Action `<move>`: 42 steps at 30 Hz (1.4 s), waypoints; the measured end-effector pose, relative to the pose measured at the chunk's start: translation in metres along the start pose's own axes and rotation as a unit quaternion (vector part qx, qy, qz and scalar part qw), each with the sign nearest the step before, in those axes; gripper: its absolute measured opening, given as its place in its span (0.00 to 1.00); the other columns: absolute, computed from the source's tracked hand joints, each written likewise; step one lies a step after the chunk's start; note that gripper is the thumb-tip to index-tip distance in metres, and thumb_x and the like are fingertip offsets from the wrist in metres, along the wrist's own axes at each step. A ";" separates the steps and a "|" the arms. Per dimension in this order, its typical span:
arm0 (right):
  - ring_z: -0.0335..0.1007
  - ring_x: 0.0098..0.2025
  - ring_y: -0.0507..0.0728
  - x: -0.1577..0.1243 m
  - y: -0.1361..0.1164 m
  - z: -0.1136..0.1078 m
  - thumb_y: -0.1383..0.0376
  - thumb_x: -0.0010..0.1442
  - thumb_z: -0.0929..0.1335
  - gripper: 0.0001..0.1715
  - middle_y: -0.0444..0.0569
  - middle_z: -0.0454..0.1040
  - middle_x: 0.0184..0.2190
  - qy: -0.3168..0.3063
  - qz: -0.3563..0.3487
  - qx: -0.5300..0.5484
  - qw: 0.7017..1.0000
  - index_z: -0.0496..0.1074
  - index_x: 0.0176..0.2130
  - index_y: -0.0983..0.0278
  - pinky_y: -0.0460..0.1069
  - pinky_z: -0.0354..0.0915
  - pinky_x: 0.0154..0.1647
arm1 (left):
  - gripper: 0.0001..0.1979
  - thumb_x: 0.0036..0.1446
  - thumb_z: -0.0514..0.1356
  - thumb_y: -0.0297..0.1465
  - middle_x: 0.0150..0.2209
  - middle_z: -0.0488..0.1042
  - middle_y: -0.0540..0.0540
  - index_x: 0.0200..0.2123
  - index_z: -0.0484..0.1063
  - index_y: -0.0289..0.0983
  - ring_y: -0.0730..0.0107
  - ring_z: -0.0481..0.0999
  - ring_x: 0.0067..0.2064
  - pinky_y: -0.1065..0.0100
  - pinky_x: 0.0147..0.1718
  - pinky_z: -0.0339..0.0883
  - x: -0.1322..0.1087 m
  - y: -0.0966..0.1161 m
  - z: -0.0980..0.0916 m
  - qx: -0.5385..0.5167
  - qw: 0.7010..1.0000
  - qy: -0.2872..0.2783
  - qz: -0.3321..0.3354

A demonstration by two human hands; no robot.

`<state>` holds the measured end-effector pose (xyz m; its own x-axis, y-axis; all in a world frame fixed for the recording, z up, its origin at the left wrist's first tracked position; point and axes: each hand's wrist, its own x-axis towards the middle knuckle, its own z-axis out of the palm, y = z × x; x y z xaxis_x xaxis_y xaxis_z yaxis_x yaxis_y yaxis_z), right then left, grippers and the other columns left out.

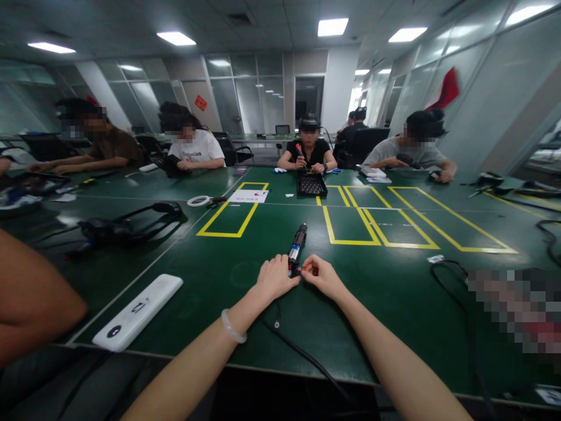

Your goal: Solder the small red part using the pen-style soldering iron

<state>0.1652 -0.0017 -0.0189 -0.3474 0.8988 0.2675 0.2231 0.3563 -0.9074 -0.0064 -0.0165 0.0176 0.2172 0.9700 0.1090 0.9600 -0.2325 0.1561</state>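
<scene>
A black electric screwdriver (297, 244) with a blue band lies on the green table (245, 275), pointing away from me. My left hand (275, 278) is closed around its near end, a pale bracelet on the wrist. My right hand (321, 273) pinches a small red-and-dark part at that same near end, fingers pressed together. A black cable (302, 354) runs from the tool's end toward me across the table edge.
A white power bank (137, 313) lies at front left. Yellow tape rectangles (377, 225) mark the table centre. A black parts tray (311, 184) stands far ahead. Several people sit round the table. Another person's arm (30, 298) intrudes at left; black cables (451, 280) lie at right.
</scene>
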 end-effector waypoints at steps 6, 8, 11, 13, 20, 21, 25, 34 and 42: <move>0.60 0.23 0.50 0.000 0.004 0.003 0.66 0.52 0.67 0.06 0.39 0.64 0.21 -0.012 -0.002 -0.033 0.999 0.65 0.32 0.63 0.44 0.56 0.25 | 0.23 0.48 0.59 0.46 0.43 0.70 0.34 0.43 0.66 0.36 0.48 0.72 0.44 0.56 0.41 0.60 -0.001 0.010 0.004 -0.003 1.000 0.002 0.014; 0.61 0.24 0.50 0.000 0.003 0.002 0.66 0.52 0.68 0.06 0.39 0.66 0.22 -0.016 -0.010 -0.026 0.999 0.66 0.34 0.63 0.44 0.58 0.26 | 0.24 0.48 0.59 0.47 0.43 0.70 0.34 0.43 0.66 0.37 0.49 0.71 0.45 0.57 0.41 0.59 -0.001 0.010 0.005 -0.002 1.000 0.007 0.014; 0.64 0.27 0.51 0.000 0.000 -0.001 0.64 0.54 0.68 0.05 0.43 0.70 0.26 -0.014 -0.021 -0.039 0.999 0.69 0.33 0.64 0.45 0.60 0.29 | 0.24 0.50 0.57 0.50 0.42 0.71 0.35 0.42 0.66 0.37 0.49 0.71 0.44 0.56 0.42 0.59 -0.001 0.009 0.008 0.005 1.000 0.023 0.015; 0.65 0.29 0.52 0.000 -0.003 -0.004 0.62 0.57 0.66 0.07 0.45 0.72 0.27 -0.007 -0.026 -0.056 0.998 0.71 0.31 0.64 0.46 0.61 0.31 | 0.24 0.52 0.54 0.51 0.41 0.71 0.35 0.42 0.67 0.37 0.49 0.71 0.44 0.56 0.42 0.58 -0.001 0.009 0.008 0.009 0.999 0.033 0.015; 0.67 0.32 0.54 0.000 -0.001 -0.007 0.60 0.60 0.64 0.12 0.46 0.73 0.31 0.022 -0.034 -0.067 0.997 0.74 0.35 0.64 0.47 0.61 0.34 | 0.24 0.56 0.50 0.50 0.42 0.71 0.35 0.43 0.66 0.36 0.51 0.71 0.44 0.58 0.41 0.59 -0.001 0.008 0.008 0.012 0.999 0.029 -0.005; 0.67 0.32 0.54 0.001 -0.001 -0.008 0.60 0.60 0.64 0.12 0.46 0.73 0.31 0.024 -0.032 -0.065 0.997 0.73 0.35 0.64 0.47 0.61 0.34 | 0.25 0.56 0.51 0.50 0.42 0.71 0.36 0.44 0.66 0.36 0.51 0.71 0.44 0.58 0.41 0.59 -0.001 0.006 0.007 0.012 1.000 0.028 -0.004; 0.66 0.31 0.53 0.000 0.000 -0.010 0.60 0.60 0.64 0.11 0.46 0.72 0.29 0.021 -0.020 -0.070 0.997 0.73 0.33 0.64 0.47 0.60 0.32 | 0.27 0.55 0.53 0.49 0.43 0.70 0.36 0.49 0.64 0.36 0.50 0.71 0.44 0.58 0.40 0.60 0.000 -0.003 0.001 0.025 1.000 0.018 0.004; 0.67 0.30 0.53 -0.001 0.002 -0.013 0.62 0.60 0.64 0.11 0.45 0.73 0.29 0.004 -0.011 -0.076 0.997 0.74 0.35 0.64 0.46 0.60 0.32 | 0.31 0.56 0.48 0.52 0.46 0.69 0.36 0.54 0.61 0.37 0.53 0.71 0.45 0.60 0.42 0.61 0.003 -0.058 -0.014 0.060 0.996 -0.026 -0.055; 0.68 0.30 0.53 -0.001 0.004 -0.013 0.63 0.60 0.64 0.11 0.46 0.74 0.28 -0.008 -0.005 -0.097 0.995 0.74 0.36 0.65 0.46 0.60 0.31 | 0.36 0.54 0.44 0.55 0.49 0.68 0.34 0.57 0.59 0.36 0.47 0.70 0.49 0.55 0.43 0.62 0.019 -0.149 -0.024 0.066 0.984 -0.053 -0.160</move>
<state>0.1784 0.0023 -0.0189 -0.3651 0.8910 0.2698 0.3905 0.4097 -0.8244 -0.1494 0.0348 0.0204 -0.0887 0.9956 -0.0289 0.9953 0.0897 0.0372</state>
